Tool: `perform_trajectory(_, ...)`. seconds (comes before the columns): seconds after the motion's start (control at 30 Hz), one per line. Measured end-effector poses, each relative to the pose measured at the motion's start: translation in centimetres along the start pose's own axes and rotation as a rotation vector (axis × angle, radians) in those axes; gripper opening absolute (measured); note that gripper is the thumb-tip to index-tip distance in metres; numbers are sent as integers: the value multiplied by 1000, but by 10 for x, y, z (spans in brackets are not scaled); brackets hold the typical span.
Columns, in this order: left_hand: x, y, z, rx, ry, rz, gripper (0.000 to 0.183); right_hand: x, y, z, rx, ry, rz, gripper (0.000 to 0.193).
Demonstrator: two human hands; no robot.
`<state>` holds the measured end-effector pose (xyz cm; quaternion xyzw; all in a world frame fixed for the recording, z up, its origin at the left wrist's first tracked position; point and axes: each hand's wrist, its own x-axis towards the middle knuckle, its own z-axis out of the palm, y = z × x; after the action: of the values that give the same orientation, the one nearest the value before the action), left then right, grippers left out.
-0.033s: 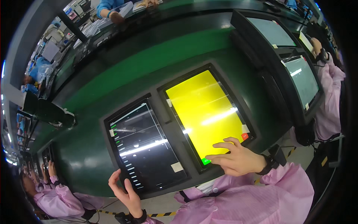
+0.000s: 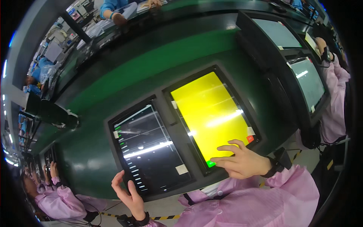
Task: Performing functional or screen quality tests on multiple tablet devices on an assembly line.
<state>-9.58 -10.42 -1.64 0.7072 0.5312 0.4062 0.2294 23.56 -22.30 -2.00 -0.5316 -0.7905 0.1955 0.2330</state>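
Two tablets lie side by side in a black foam tray (image 2: 179, 133). On the right, one tablet (image 2: 206, 113) glows solid yellow, with a green patch and a red patch at its near corners. My right hand (image 2: 242, 160) hovers over its near end, fingers spread, index fingertip at the green patch; whether it touches the glass I cannot tell. The left tablet (image 2: 149, 151) shows a dark screen with a column of short text lines along its left side. My left hand (image 2: 128, 195) is at its near left corner, thumb and fingers apart around the tray's edge, holding nothing.
A second black tray (image 2: 281, 56) with two pale-screened tablets stands at the far right, a pink-sleeved person (image 2: 332, 87) beside it. Another pink-sleeved person (image 2: 60, 200) works at the left. A dark post (image 2: 53, 113) rises from the green table (image 2: 90, 147). Across it sits a blue-sleeved person (image 2: 113, 9).
The whole view has shifted slightly, so everything sits a little further right and lower. My hands keep the same poses over the tablets, and the yellow screen stays lit.
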Motion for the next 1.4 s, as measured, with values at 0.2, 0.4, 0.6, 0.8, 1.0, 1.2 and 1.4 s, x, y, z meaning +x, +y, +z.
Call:
perform_trajectory(0.2, 56, 10, 0, 70, -98, 110, 37, 43, 17, -54, -5, 270, 270, 36)
perform_trajectory(0.4, 87, -16, 25, 324, -179, 269, 39, 90, 58, -49, -80, 358, 194, 35)
perform_trajectory(0.6, 87, -17, 25, 384, -176, 250, 40, 93, 65, -43, -79, 361, 214, 37)
perform_trajectory(0.8, 93, -21, 31, 383, -237, 289, 46, 91, 65, -42, -108, 318, 273, 37)
perform_trajectory(1.0, 89, -22, 22, 415, -117, 315, 45, 58, 30, -56, -112, 606, 191, 41)
perform_trajectory(1.2, 82, 13, 25, 389, -234, 396, 40, -105, -19, -97, -452, 1026, 440, 47)
perform_trajectory(1.4, 70, 119, 74, 6, -726, 622, 39, -219, 21, -146, -618, 736, 756, 49)
